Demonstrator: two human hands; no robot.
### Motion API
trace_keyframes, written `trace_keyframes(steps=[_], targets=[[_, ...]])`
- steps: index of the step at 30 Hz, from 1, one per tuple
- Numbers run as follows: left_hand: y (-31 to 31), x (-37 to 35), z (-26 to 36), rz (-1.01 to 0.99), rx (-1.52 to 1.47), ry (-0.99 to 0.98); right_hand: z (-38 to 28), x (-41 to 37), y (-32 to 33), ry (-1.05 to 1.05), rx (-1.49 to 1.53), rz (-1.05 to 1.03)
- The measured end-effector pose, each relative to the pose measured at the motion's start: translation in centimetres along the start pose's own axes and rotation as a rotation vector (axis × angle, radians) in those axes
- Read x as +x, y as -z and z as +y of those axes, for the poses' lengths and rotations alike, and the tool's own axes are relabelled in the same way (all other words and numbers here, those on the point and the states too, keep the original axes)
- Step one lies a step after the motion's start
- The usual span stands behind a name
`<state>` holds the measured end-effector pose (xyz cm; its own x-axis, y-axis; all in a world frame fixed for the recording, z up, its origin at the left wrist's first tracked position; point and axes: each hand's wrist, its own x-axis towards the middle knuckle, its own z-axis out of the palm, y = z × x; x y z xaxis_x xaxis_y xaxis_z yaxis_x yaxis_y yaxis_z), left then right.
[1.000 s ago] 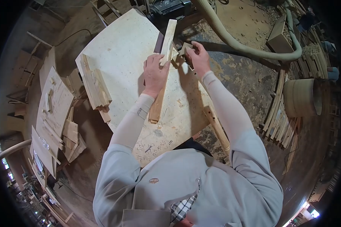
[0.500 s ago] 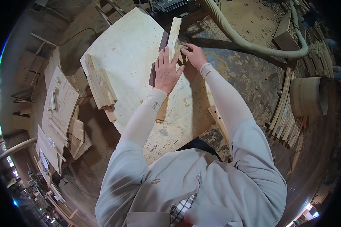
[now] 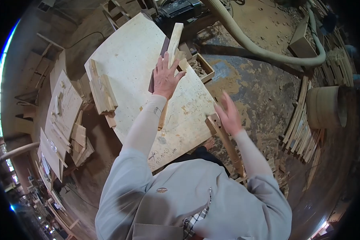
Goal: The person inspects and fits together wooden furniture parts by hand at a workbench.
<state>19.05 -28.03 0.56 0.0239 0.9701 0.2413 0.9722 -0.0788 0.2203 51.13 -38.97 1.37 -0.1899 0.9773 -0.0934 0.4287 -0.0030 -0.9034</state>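
Note:
My left hand [image 3: 166,78] lies flat, fingers spread, across a long pale wooden strip [image 3: 175,40] on the white work board [image 3: 124,56]. A dark straight bar [image 3: 164,47] runs along the strip's left side, and the strip's lower end shows below my wrist. Off the board's right edge, my right hand [image 3: 230,115] hangs in the air, fingers stretched and a little blurred, with nothing visible in it. Just left of it is the top of a wooden bar with a hole [image 3: 226,146]. Whatever lies directly under my left palm is hidden.
Stacked wooden pieces [image 3: 102,88] lie at the board's left edge. Beyond its right edge stands a wooden box of offcuts [image 3: 204,68]. A motor [image 3: 182,10] and a ribbed hose [image 3: 248,42] are at the back. Right are piled slats [image 3: 298,120] and a round drum [image 3: 324,106].
My right hand has left the wooden strip and swung down to the right, its fingers opening out. The left hand stays on the strip. The offcut box has come into sight.

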Motion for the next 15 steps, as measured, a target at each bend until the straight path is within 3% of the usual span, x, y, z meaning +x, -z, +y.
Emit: trace_keyframes(steps=[4, 5, 6, 11, 15], targets=[[-0.3, 0.2, 0.1, 0.009, 0.013, -0.019, 3.0, -13.4, 4.6, -0.222, -0.204, -0.180], [-0.3, 0.3, 0.1, 0.003, 0.028, -0.024, 3.5, -15.6, 4.9, -0.361, -0.072, -0.255], [-0.3, 0.3, 0.2, 0.015, 0.034, -0.017, 1.9, -16.6, 5.4, -0.256, -0.172, -0.298], [-0.9, -0.1, 0.1, -0.003, 0.064, -0.014, 3.4, -18.1, 4.0, -0.367, -0.197, -0.258], [-2.1, 1.5, -0.7, 0.022, 0.046, -0.009, 2.9, -16.7, 3.5, -0.309, -0.234, -0.220]])
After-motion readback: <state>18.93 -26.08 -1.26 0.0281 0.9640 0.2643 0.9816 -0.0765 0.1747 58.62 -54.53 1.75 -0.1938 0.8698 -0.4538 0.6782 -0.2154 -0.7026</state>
